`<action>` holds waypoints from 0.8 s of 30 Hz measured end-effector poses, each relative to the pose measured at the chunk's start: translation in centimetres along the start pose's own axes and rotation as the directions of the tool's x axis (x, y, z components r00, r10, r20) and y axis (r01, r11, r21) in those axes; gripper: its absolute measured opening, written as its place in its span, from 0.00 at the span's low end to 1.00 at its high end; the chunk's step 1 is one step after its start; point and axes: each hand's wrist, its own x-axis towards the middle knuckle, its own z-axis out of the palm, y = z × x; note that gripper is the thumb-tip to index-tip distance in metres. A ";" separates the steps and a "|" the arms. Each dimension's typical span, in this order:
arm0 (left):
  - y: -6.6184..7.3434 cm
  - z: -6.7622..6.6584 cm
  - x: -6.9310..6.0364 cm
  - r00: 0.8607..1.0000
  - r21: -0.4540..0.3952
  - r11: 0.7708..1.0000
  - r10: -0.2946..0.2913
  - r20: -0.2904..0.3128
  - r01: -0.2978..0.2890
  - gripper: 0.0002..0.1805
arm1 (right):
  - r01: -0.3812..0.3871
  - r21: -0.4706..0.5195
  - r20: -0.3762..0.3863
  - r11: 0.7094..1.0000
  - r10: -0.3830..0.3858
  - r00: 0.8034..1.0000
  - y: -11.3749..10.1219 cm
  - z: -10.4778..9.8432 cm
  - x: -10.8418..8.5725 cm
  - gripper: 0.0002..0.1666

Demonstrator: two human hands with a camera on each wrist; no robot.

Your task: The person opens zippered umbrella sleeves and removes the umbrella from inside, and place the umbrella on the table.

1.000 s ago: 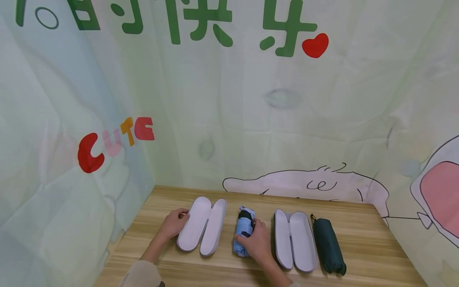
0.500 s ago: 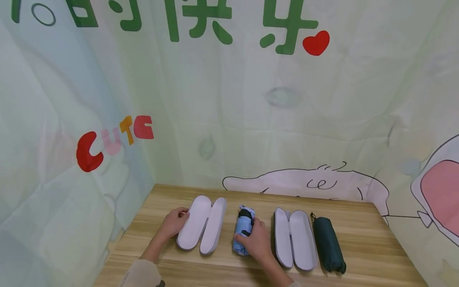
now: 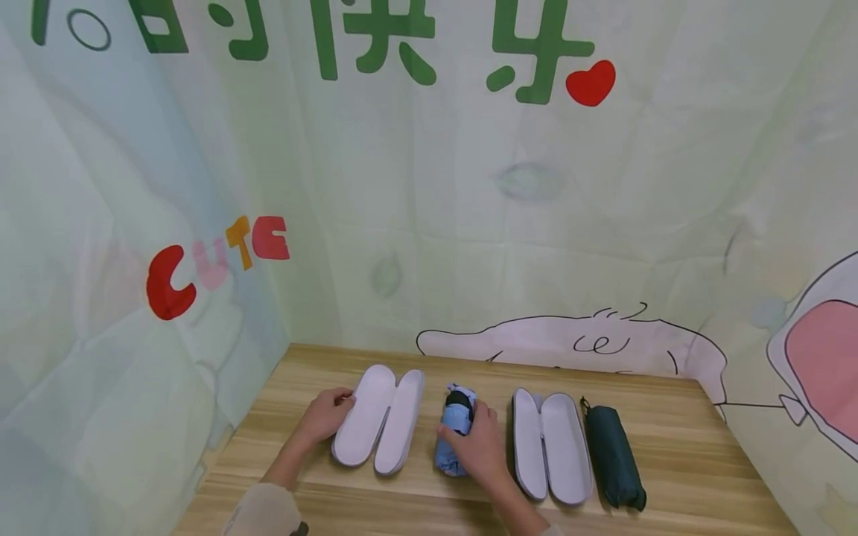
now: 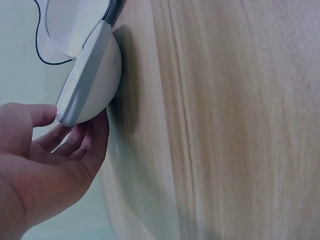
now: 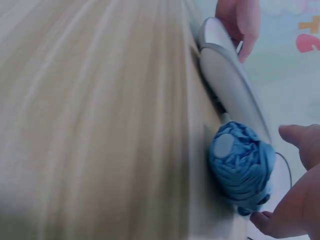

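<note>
On the left lies an opened glasses case (image 3: pixel 365 417) with a pale lining and two hinged halves. My left hand (image 3: pixel 326 415) grips its left edge; in the left wrist view the thumb is at the rim and the fingers are under the rounded shell. A folded umbrella (image 3: pixel 447 455) in light blue with black patches lies mid-table. Over it is my right hand (image 3: pixel 479 447), thumb to the left and fingers to the right. The right wrist view shows the thumb (image 5: pixel 295 135) apart from the blue umbrella and the fingertips near its far side.
Right of my right hand lies a second opened glasses case (image 3: pixel 566 454), pale inside. Beside it is a dark green folded umbrella (image 3: pixel 615 458) with a cord loop. A printed cloth (image 3: pixel 469 246) hangs behind and beside the wooden table (image 3: pixel 322 506).
My right thumb has shifted slightly up the blue umbrella and now covers its lower black patch. My left hand and both glasses cases have stayed in place.
</note>
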 end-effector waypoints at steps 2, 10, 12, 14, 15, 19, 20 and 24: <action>0.1 0.0 0.0 1.000 0.003 1.000 0.002 0.002 -0.002 0.21 | 0.006 0.013 -0.008 1.000 -0.006 1.000 -0.4 -0.3 0.0 0.54; 0.5 -0.2 -0.1 1.000 0.007 1.000 -0.002 0.007 0.002 0.22 | 0.044 0.052 -0.008 0.998 -0.044 0.999 -2.3 -1.2 0.2 0.50; 0.5 -0.2 -0.1 1.000 0.007 1.000 0.003 0.009 -0.003 0.22 | 0.046 0.069 0.000 0.997 -0.046 0.999 -2.8 -1.2 0.2 0.50; 0.5 -0.2 -0.1 1.000 0.003 1.000 0.006 0.012 -0.006 0.22 | 0.042 0.092 0.016 0.995 -0.044 0.999 -3.2 -1.2 0.2 0.51; 0.6 -0.2 -0.1 1.000 0.001 1.000 0.007 0.015 -0.007 0.22 | 0.040 0.100 0.026 0.994 -0.043 0.999 -3.3 -1.2 0.2 0.51; 0.6 -0.2 -0.1 1.000 -0.014 1.000 0.004 0.025 -0.004 0.23 | 0.062 0.148 0.051 0.987 -0.071 0.996 -3.8 -0.8 0.2 0.49; 0.6 -0.2 -0.1 1.000 -0.011 1.000 0.010 0.027 -0.009 0.23 | 0.077 0.161 0.055 0.984 -0.086 0.995 -3.9 -0.7 0.1 0.48; 0.5 -0.2 -0.1 0.999 -0.001 1.000 0.022 0.035 -0.022 0.22 | 0.119 0.201 0.067 0.972 -0.135 0.989 -4.3 0.0 -0.2 0.45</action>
